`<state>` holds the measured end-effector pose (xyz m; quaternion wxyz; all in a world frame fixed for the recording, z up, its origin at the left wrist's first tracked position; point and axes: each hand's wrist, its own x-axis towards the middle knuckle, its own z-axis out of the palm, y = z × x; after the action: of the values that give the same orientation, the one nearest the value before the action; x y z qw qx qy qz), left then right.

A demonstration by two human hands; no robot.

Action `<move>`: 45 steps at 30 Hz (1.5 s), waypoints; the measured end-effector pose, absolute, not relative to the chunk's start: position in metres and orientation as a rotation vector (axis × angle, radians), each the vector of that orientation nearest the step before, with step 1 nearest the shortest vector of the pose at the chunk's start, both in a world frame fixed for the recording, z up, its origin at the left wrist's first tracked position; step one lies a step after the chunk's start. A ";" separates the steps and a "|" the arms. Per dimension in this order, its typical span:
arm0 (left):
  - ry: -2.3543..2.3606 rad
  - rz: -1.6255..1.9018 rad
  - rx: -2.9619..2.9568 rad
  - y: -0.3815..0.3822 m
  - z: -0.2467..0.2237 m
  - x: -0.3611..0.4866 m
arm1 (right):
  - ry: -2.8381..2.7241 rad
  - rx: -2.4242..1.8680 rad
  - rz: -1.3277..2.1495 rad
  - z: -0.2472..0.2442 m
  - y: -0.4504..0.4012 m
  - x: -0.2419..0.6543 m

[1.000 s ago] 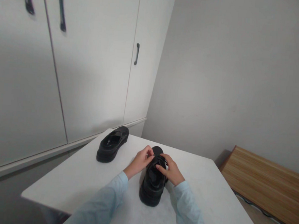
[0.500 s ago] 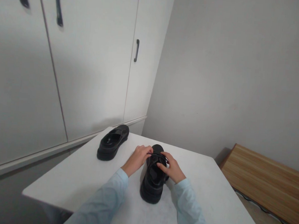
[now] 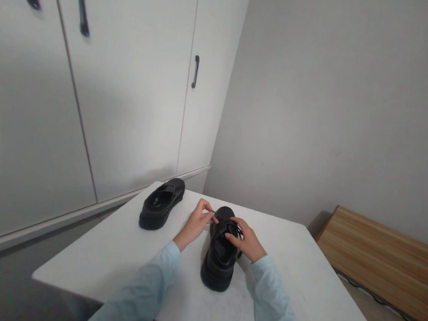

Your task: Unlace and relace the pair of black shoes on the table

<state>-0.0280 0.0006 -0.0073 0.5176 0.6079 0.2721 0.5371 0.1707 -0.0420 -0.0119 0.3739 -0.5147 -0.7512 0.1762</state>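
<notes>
A black shoe (image 3: 218,273) stands on the white table (image 3: 285,292), heel toward me and toe toward the wall. My left hand (image 3: 197,224) is at the left of its front part, thumb and fingers pinched on a thin black shoelace (image 3: 214,212). On the shoe's right side, my right hand (image 3: 245,238) has its thumb on the opening's edge and its fingers over the upper by the laces; what those fingertips hold is partly hidden. The matching black shoe (image 3: 161,205) rests apart, at the table's far left corner.
White cabinet doors (image 3: 137,106) with dark handles rise behind the table on the left. A grey wall (image 3: 330,115) stands behind. To the right is a wood-grain panel (image 3: 386,260), with a cable (image 3: 380,301) along its lower edge.
My left hand has moved slightly up and away from the shoe, drawing the lace out to the left. The right hand and both shoes are almost where they were.
</notes>
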 end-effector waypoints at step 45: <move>0.536 1.435 1.414 0.001 0.018 -0.059 | -1.706 -1.245 0.521 -0.020 -0.033 0.178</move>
<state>-0.0593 0.0011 0.0181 0.5040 0.5859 0.2219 0.5946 0.1784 -0.0325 -0.0200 0.4647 -0.5068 -0.6944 0.2121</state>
